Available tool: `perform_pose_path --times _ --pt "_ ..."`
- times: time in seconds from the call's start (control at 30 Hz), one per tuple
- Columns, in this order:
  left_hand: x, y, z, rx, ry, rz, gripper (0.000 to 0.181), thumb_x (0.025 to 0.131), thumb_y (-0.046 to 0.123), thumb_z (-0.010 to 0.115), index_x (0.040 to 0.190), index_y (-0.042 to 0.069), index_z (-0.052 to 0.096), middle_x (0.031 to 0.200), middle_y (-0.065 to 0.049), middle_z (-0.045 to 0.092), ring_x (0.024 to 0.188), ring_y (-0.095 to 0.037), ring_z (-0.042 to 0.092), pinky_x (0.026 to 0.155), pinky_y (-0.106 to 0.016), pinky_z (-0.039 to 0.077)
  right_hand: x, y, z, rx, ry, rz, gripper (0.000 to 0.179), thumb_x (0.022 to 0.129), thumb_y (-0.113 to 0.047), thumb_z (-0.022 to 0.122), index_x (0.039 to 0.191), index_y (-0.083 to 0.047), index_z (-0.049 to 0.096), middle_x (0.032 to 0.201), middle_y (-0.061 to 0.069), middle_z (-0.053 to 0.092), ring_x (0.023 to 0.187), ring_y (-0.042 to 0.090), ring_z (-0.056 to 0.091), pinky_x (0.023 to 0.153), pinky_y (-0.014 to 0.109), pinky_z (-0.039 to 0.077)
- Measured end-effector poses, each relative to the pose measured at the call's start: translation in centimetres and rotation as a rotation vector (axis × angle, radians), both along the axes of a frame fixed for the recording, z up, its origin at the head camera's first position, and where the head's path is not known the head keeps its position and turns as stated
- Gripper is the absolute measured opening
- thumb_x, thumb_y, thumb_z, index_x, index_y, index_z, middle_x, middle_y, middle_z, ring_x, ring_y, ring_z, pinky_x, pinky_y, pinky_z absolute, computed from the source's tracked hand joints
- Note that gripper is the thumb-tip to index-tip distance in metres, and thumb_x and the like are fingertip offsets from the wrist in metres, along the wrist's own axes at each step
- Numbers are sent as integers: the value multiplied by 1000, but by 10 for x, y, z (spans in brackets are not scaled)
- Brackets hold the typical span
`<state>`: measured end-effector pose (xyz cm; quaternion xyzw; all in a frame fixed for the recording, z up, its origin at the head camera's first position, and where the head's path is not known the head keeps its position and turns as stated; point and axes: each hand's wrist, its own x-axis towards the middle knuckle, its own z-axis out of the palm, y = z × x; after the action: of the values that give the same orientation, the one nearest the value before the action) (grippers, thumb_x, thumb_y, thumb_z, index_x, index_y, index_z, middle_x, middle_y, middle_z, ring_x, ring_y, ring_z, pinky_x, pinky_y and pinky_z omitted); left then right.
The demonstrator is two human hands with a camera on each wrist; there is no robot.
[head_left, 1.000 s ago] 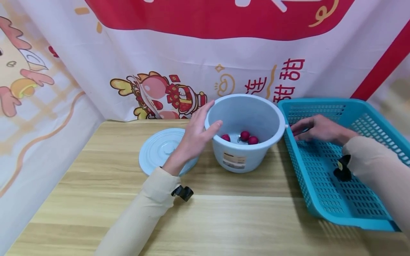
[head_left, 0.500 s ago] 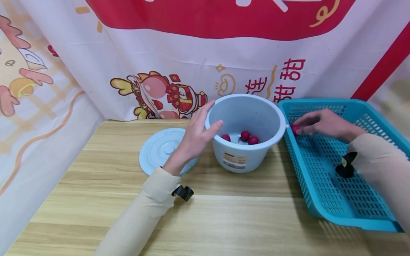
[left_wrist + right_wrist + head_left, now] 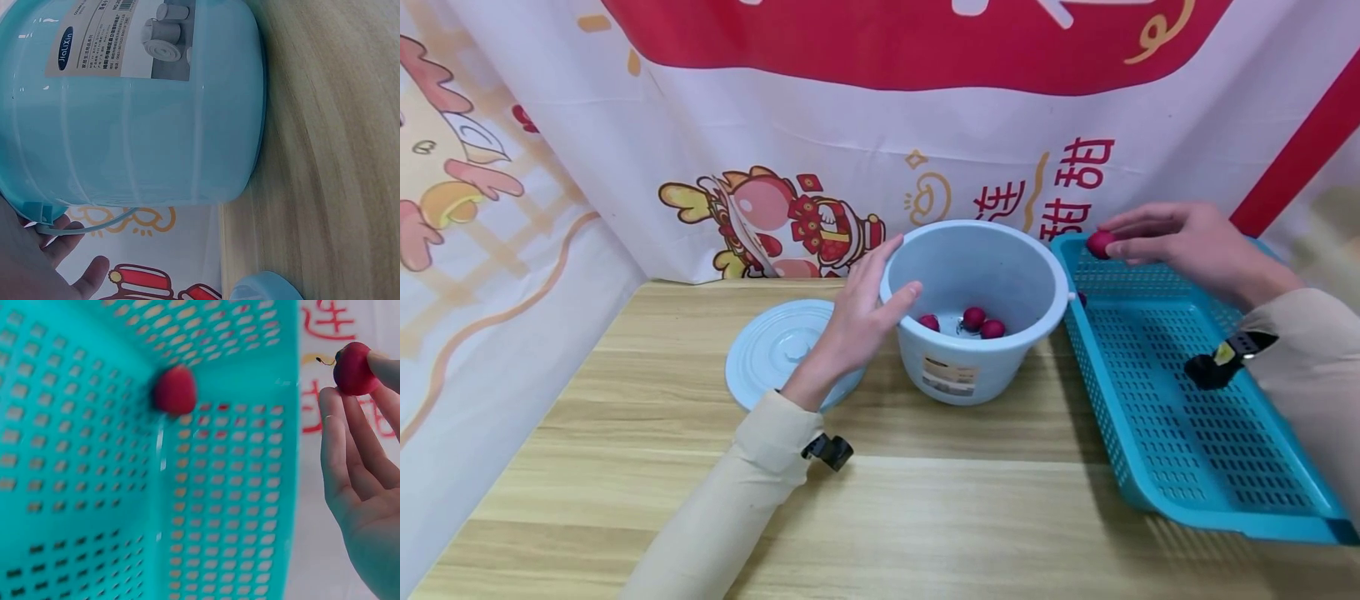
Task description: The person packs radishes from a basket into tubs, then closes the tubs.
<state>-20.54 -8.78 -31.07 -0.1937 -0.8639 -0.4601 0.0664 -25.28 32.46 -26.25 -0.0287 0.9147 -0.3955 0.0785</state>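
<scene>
My left hand holds the near-left rim of a light blue plastic bucket, thumb over the rim and fingers along the outside. In the left wrist view, fingers show beside the bucket's thin handle. Several small round red fruits lie on the bucket's floor. My right hand pinches another red fruit with a thin dark stem between thumb and fingertips, above the far-left corner of a turquoise basket. A red fruit sits in the basket's corner in the right wrist view.
A round light blue lid lies on the wooden table, left of the bucket and partly behind my left forearm. The basket's left wall stands close to the bucket. A printed cloth hangs behind everything.
My right hand has risen from inside the basket, with a red fruit between its fingers, to the level of the far rim. The left hand and bucket have stayed put.
</scene>
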Motion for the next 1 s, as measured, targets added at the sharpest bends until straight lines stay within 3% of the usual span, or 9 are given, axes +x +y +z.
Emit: perform_pose_path --times 0.37,0.53,1.0 --pt "0 0 0 -1 4 1 78 100 54 52 169 24 28 174 -2 31 154 -26 34 118 -63 43 9 -44 24 -141 149 -25 62 93 -47 77 151 -31 60 135 -12 67 112 9 65 78 18 61" --pt "0 1 0 0 3 2 78 100 54 52 169 25 28 174 -2 31 155 -26 33 119 -63 43 14 -66 30 -188 189 -8 60 93 -45 79 148 -32 62 143 -7 64 114 12 66 79 18 61" --pt "-1 1 0 -7 12 4 79 100 54 51 169 23 28 173 -4 32 154 -27 34 118 -62 43 13 -113 34 -282 236 71 53 92 -40 82 142 -25 69 130 -4 72 107 16 70 80 21 61"
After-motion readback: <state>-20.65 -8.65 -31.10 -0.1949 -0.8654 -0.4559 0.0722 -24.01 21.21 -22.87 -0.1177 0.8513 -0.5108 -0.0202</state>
